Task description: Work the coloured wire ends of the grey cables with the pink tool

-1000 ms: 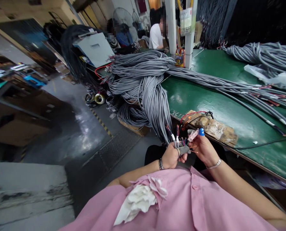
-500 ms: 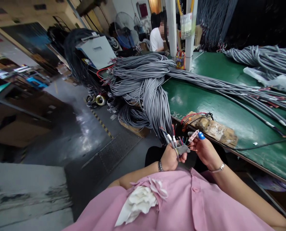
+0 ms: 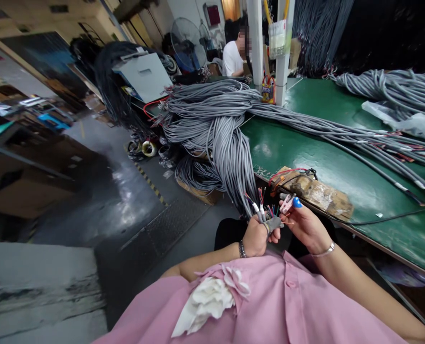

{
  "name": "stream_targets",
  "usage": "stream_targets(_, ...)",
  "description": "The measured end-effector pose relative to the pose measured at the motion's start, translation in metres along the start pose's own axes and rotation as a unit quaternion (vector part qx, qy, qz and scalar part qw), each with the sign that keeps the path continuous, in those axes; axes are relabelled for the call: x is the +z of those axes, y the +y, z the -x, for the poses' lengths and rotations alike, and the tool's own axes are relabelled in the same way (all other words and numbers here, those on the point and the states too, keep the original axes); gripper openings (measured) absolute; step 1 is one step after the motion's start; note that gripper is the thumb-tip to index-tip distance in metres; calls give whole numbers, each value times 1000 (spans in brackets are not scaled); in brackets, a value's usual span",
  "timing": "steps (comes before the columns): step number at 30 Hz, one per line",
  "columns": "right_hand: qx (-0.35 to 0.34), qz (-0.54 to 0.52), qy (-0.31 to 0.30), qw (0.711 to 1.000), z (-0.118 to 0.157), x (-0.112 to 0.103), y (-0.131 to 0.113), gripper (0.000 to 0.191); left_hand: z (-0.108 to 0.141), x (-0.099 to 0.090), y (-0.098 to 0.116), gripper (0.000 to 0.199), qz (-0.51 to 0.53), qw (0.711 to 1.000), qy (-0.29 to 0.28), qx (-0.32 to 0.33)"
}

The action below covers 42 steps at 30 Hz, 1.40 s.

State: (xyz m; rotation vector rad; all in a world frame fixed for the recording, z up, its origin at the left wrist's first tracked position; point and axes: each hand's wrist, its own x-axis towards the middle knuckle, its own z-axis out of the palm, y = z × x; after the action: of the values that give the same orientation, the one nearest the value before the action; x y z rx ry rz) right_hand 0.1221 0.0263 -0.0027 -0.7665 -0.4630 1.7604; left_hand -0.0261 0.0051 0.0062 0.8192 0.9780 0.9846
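My left hand (image 3: 256, 239) is closed around the ends of a few grey cables (image 3: 259, 212) with white bands and thin coloured wires fanning out. A grey covering is on its thumb. Just to the right, my right hand (image 3: 307, 227) pinches a small pink and white tool (image 3: 286, 204), which looks like a clip or small stripper, close to the coloured wires. Blue covers the tip of my right thumb. Both hands are near each other in front of the pink shirt, beside the table edge.
The green table (image 3: 284, 148) extends right, bearing long grey cables (image 3: 341, 129) and a taped wooden block (image 3: 320, 193) at its edge. A thick cable bundle (image 3: 230, 148) hangs over the table's left end. A person (image 3: 232, 57) in white is behind, near a white post (image 3: 256, 43).
My left hand and the cable ends have shifted slightly right and down. The pink tool has turned a little in my right hand.
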Motion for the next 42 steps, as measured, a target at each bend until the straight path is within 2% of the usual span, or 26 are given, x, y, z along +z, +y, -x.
stream_targets(4, 5, 6, 7, 1000, 0, -3, 2, 28, 2, -4, -4, 33, -12, 1000, -1, -9)
stream_targets(9, 28, -3, -29, 999, 2, -4, -1, 44, 10, -7, 0, 34, 5, 1000, 2, 1)
stream_targets(12, 19, 31, -20, 999, 3, 0, -4, 36, 12, -5, 6, 35, 14, 999, 25, 14)
stream_targets(15, -35, 62, 4, 997, 2, 2, -2, 22, 9, -1, 9, 37, 19, 999, 43, 27)
stream_targets(17, -52, 57, 10, 997, 1, 1, 1, 26, 6, 1, 8, 38, 12, 998, 44, 33)
stream_targets(20, -48, 41, 8, 998, -1, -3, 7, 38, 2, 2, 4, 39, -10, 998, 42, 46)
stream_targets(27, 16, 4, -35, 999, -10, 0, 11, 40, 5, -4, 9, 38, -136, 984, 24, 109)
stream_targets(31, -19, -14, 2, 1000, -15, 1, 16, 36, 7, -8, 12, 32, -184, 971, 24, 147)
stream_targets(38, -41, -47, 42, 997, -15, 4, 20, 30, 4, -10, -3, 33, -192, 971, 27, 140)
stream_targets(42, -42, -51, 42, 997, -14, 7, 20, 31, 3, -14, -8, 35, -214, 966, 14, 145)
